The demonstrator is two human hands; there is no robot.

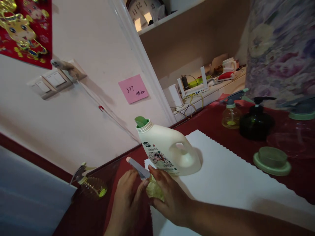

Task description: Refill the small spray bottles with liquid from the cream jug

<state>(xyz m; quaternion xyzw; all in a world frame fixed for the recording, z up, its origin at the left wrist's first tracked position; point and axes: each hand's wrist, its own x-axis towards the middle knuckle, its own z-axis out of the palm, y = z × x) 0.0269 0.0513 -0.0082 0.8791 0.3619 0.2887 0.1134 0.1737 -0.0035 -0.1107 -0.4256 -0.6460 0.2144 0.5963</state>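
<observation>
Right hand (pixel 172 197) wrapped around a small spray bottle (pixel 155 189), left hand (pixel 128 190) curled closed on its grey spray head (pixel 137 167), cream jug (pixel 163 141) just beyond both hands

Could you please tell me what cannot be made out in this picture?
Head view: one side of the held spray bottle, covered by the right hand.
Head view: the palm of the left hand, turned away.
Head view: fine print on the white jug, too small.
Head view: top of wall clock, cut by upper edge.
</observation>
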